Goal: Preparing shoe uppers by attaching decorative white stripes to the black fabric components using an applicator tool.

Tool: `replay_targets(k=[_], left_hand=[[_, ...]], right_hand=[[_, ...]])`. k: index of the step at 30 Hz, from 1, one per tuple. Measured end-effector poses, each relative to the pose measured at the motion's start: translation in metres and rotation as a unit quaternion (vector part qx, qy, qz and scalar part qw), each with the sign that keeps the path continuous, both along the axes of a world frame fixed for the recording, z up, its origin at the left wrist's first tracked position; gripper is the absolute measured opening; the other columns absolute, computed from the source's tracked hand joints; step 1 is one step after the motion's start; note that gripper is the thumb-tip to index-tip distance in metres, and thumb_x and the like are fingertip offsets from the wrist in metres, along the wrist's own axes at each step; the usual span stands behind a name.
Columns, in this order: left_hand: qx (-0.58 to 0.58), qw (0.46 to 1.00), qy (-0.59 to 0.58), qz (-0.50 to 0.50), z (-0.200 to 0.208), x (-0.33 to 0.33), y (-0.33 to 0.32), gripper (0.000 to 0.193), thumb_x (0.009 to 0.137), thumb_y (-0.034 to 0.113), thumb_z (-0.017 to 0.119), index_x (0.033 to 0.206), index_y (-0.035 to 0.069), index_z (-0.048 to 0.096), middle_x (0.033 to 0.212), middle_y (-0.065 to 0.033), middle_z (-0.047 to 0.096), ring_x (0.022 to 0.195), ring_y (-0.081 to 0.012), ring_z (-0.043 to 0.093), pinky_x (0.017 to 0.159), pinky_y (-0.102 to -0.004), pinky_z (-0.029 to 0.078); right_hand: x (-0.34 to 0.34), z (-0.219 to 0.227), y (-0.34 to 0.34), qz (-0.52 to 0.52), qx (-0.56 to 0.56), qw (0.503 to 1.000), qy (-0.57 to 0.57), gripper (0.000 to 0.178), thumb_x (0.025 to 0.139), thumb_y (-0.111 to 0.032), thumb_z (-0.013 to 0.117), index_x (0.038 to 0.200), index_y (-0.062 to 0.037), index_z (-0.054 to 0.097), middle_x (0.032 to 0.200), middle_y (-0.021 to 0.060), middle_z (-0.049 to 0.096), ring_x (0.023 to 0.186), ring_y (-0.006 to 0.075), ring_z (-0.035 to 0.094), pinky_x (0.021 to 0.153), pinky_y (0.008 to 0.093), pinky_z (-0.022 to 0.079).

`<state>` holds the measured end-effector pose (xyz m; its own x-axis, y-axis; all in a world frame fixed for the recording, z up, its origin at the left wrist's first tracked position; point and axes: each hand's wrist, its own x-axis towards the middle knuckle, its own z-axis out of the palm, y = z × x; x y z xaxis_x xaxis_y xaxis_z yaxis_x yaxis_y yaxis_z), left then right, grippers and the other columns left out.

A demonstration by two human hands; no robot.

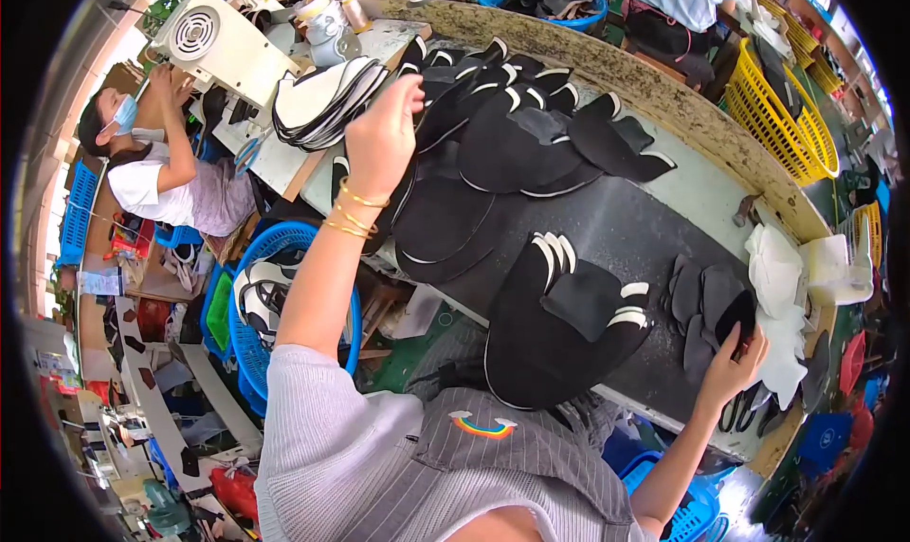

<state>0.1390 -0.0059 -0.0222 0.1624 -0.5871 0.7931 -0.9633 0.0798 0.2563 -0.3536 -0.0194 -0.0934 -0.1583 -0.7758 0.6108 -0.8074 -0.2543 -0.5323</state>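
My left hand (382, 136), with thin gold bangles at the wrist, is raised over the far left of the bench. Its fingers are curled together beside black shoe-upper pieces; whether anything is between them is hidden. At the right, my right hand (734, 369) pinches a small black tongue-shaped piece (735, 316). Similar small dark pieces (684, 291) lie just left of it. In front of me rests a stack of black curved upper pieces (531, 338) with white-edged tips and a dark patch (583, 301) on top. More black uppers (512, 148) overlap farther back.
White-lined pieces (322, 101) are stacked beside a sewing machine (223, 44), where a masked co-worker (175, 163) sits. Pale sheets (775, 267) lie on the right end of the bench (664, 210). A raised board edges its far side. A blue basket (248, 352) stands at left.
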Motion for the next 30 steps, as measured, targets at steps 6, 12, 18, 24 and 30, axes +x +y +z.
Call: replay_targets(k=[6,12,18,24,30], left_hand=[[0.311,0.950,-0.032,0.015,-0.065,-0.004,0.024,0.077,0.071,0.041,0.073,0.122,-0.009,0.044,0.119,-0.0264,0.055,0.110,-0.0401,0.055,0.092,-0.0420,0.047],[0.228,0.973,-0.029,-0.009,-0.049,-0.001,0.008,0.017,0.091,0.024,0.051,0.094,0.007,0.052,0.076,-0.0218,0.062,0.071,-0.0402,0.062,0.060,-0.0507,0.049],[0.057,0.982,-0.040,-0.177,0.050,-0.080,0.037,0.028,0.083,0.002,0.060,0.111,0.001,0.063,0.107,-0.0158,0.066,0.093,-0.0295,0.067,0.076,-0.0336,0.055],[0.349,0.823,-0.133,-0.428,-0.019,-0.166,0.146,0.040,0.078,0.027,0.060,0.103,-0.005,0.061,0.099,-0.0193,0.065,0.092,-0.0300,0.065,0.081,-0.0358,0.053],[0.468,0.653,0.472,-0.364,-0.038,-0.167,0.106,0.047,0.082,0.033,0.073,0.109,-0.004,0.061,0.095,-0.0124,0.067,0.085,-0.0151,0.064,0.073,-0.0284,0.052]], right_hand=[[0.001,-0.008,0.016,0.029,0.017,0.997,-0.072,0.016,0.092,-0.009,0.060,0.092,0.0059,0.057,0.080,0.0111,0.054,0.066,0.0167,0.048,0.056,0.0270,0.040],[0.008,0.007,0.026,0.026,0.064,0.979,-0.193,0.012,0.092,-0.009,0.060,0.094,0.0026,0.059,0.082,0.0003,0.055,0.071,0.0065,0.048,0.063,0.0201,0.040],[0.011,0.019,0.047,0.045,0.089,0.951,-0.293,0.009,0.091,-0.005,0.060,0.093,0.0036,0.061,0.087,0.0005,0.059,0.078,0.0057,0.050,0.072,0.0191,0.040],[0.026,0.035,0.071,0.172,0.122,0.858,-0.469,0.023,0.089,0.005,0.056,0.111,0.0033,0.058,0.100,0.0067,0.064,0.089,0.0109,0.060,0.082,0.0236,0.046],[0.083,0.027,0.082,0.265,0.323,0.780,-0.466,0.020,0.087,0.005,0.059,0.106,0.0027,0.059,0.094,0.0071,0.067,0.085,0.0109,0.063,0.078,0.0234,0.049]])
